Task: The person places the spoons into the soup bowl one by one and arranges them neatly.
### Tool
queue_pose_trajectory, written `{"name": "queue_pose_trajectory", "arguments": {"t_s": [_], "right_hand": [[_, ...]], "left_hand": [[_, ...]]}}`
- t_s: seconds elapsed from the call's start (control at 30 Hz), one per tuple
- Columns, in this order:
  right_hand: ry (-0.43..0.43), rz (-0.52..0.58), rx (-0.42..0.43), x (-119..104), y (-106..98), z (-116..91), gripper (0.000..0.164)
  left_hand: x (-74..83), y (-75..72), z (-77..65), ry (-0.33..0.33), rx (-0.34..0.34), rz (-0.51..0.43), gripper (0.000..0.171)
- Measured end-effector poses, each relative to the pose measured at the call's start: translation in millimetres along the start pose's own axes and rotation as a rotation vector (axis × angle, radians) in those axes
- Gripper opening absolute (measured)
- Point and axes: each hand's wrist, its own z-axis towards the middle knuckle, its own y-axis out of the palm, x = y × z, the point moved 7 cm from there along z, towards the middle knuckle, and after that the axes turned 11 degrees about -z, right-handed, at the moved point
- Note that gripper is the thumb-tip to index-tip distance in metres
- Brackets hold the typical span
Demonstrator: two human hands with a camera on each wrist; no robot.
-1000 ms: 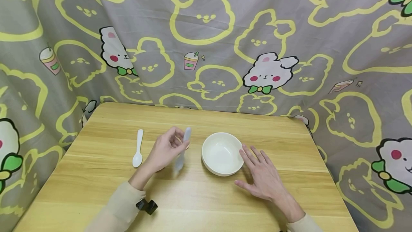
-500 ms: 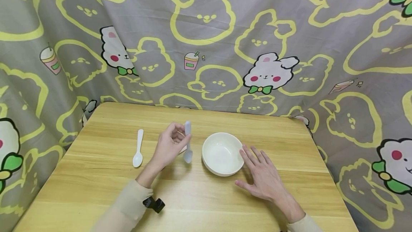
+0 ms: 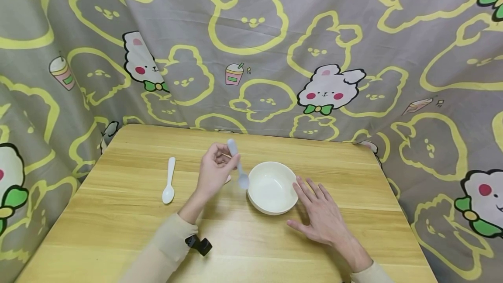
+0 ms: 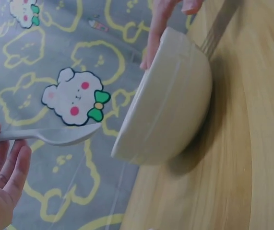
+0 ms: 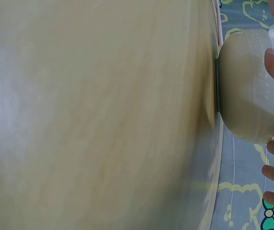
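Observation:
My left hand [image 3: 215,170] pinches a pale grey-blue spoon [image 3: 234,148] by its handle, between thumb and fingers. The spoon's scoop hangs above the table, close to the left rim of a cream-white bowl [image 3: 272,188]. In the left wrist view that spoon [image 4: 55,136] lies almost level with the bowl's rim [image 4: 127,129]. My right hand [image 3: 320,215] has its fingers spread, fingertips right at the bowl's right rim. The bowl stands upright and its inside shows nothing in it.
A second white spoon [image 3: 169,181] lies on the wooden table [image 3: 220,257] to the left of my left hand. A small pale thing [image 3: 228,180] peeks out beside the left hand, mostly hidden. A patterned curtain [image 3: 271,25] hangs behind the table.
My left hand has moved right and away from me, bringing the spoon over to the bowl's left side; the spoon has tilted so its scoop points right. The right hand and bowl have stayed put.

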Motion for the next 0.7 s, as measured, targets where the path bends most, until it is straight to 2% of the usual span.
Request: {"name": "queue_pose_trajectory", "arguments": {"t_s": [0.3,0.7], "right_hand": [[-0.001,0.000,0.002,0,1,1,0.104],[-0.002,0.008,-0.001,0,-1,0,0.103]], "left_hand": [[-15.3,13.7,2.4,-0.017,-0.002,-0.085,0.025],[-43.8,22.8,-3.7,-0.078,-0.006,-0.084,0.026]]}}
